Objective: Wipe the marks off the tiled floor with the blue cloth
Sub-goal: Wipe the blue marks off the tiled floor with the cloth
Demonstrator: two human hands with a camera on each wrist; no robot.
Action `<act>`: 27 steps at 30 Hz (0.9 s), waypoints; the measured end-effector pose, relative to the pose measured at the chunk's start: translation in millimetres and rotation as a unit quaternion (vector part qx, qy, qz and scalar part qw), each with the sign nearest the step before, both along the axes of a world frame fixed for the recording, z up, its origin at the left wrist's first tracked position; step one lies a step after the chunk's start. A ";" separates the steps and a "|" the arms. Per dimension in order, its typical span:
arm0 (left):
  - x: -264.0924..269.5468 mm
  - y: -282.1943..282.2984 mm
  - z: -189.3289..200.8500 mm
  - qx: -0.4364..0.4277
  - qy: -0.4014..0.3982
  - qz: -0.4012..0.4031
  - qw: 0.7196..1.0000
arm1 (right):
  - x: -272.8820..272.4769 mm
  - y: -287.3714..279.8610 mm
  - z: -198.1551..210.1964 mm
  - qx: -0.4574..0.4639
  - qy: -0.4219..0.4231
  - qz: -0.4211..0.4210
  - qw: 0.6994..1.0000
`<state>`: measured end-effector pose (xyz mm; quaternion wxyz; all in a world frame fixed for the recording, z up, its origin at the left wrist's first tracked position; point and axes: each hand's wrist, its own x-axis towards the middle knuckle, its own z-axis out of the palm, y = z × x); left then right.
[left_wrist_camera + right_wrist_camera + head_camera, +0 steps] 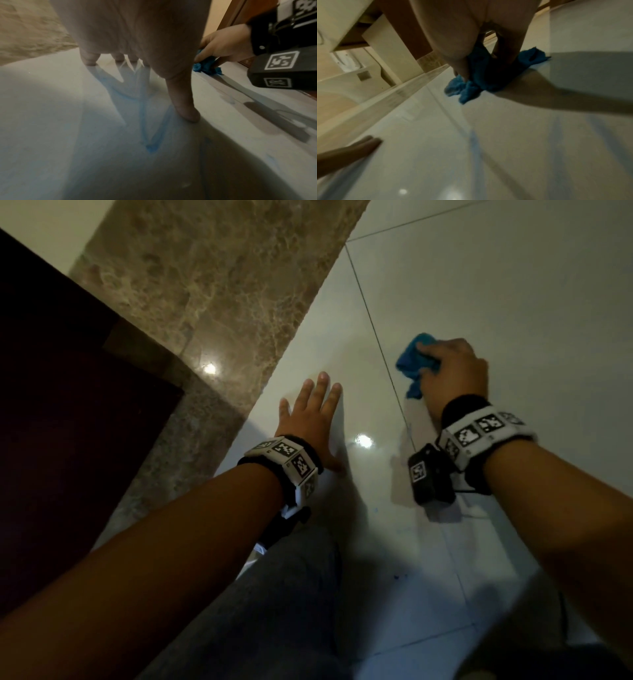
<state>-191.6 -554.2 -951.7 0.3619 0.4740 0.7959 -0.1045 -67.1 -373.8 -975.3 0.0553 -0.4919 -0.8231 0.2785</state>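
Observation:
My right hand (pixel 448 371) grips a bunched blue cloth (pixel 412 361) and presses it onto the glossy white tiled floor (pixel 513 302), just right of a dark grout line (pixel 373 326). From the right wrist the cloth (pixel 467 88) bulges out beneath my curled fingers (pixel 462 67). My left hand (pixel 308 419) lies flat on the tile, fingers spread and straight, left of the grout line. Blue marks (pixel 150 135) streak the tile beneath that palm, close to the thumb (pixel 185 108). Small blue specks (pixel 397 577) dot the floor nearer my knee.
A brown marble strip (pixel 205 285) borders the white tiles on the left, with a dark wooden door (pixel 51 405) beyond it. My grey trouser leg (pixel 274 594) fills the lower middle. More white tile stretches to the upper right. Ceiling lights reflect on the floor.

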 end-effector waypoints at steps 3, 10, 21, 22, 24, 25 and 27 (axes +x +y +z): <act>-0.1 1.3 -0.1 -0.004 -0.004 -0.003 1.000 | -6.5 -55.5 10.0 -0.002 -0.010 0.131 0.991; 0.4 1.4 1.6 0.000 -0.011 0.006 1.000 | 39.2 -7.8 8.7 0.000 0.019 0.070 0.997; -0.2 5.5 1.8 -0.009 -0.009 0.008 1.000 | 25.4 -38.3 16.9 -0.001 -0.016 0.273 0.962; -0.3 5.4 2.2 -0.008 -0.011 0.009 1.000 | 28.1 -18.0 14.7 0.002 0.006 0.209 0.978; -0.2 5.1 2.5 -0.008 -0.010 0.010 1.000 | 32.7 20.1 10.5 -0.001 0.029 0.041 0.999; 0.1 4.8 2.8 -0.010 -0.011 0.010 1.000 | 33.0 27.7 8.0 0.000 0.028 -0.012 1.000; 0.8 4.6 3.5 -0.011 -0.012 0.011 1.000 | 27.4 16.5 6.2 0.001 0.019 -0.018 1.000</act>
